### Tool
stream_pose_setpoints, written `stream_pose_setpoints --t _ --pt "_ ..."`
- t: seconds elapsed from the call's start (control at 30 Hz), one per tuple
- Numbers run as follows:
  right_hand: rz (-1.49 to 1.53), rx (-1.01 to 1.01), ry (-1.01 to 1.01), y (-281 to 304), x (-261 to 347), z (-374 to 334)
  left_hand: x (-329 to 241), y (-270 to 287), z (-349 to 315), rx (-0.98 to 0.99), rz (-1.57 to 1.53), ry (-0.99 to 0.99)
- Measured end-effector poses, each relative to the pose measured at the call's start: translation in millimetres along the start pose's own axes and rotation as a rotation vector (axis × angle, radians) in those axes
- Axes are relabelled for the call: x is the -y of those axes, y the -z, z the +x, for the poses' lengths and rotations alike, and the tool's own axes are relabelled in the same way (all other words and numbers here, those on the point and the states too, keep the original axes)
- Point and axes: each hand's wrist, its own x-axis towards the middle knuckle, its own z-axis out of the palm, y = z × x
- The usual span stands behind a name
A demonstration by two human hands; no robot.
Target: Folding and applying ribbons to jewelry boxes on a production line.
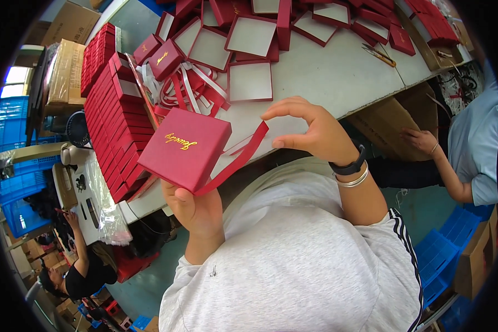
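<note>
A square red jewelry box [185, 146] with gold lettering on its top rests in my left hand [195, 210], whose thumb presses the near edge; its other fingers are mostly hidden underneath. From the box's near corner a red ribbon [239, 166] runs up and to the right, its end standing free. Close to that end is my right hand [310, 127], thumb and fingers curved apart with nothing between them. Beyond the box lies a tangle of red and white ribbons [196, 88] on the white table [310, 74].
Open red box halves [250, 81] with white insides are heaped at the far side. Stacked red boxes [119, 133] line the left. Scissors [379, 55] lie at the right, near a cardboard carton [390, 119]. Co-workers are on the right [476, 133] and lower left [86, 265].
</note>
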Motion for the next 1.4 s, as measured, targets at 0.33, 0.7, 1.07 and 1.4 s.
stream_pose_setpoints --t 0.33,0.7,1.07,1.4 --pt "0.837 0.098 -0.241 -12.1 -18.2 0.4 -0.8 0.5 5.2 -0.127 -0.119 0.127" --pt "0.149 -0.008 -0.100 14.8 22.9 -9.3 -0.2 -5.9 1.9 -0.145 -0.155 0.154" --pt "0.334 -0.097 -0.139 12.2 7.3 10.6 -1.9 -16.7 2.8 0.067 -0.200 0.141" --pt "0.339 -0.066 -0.138 11.4 8.0 18.1 -0.8 -16.3 0.2 0.036 -0.182 0.150"
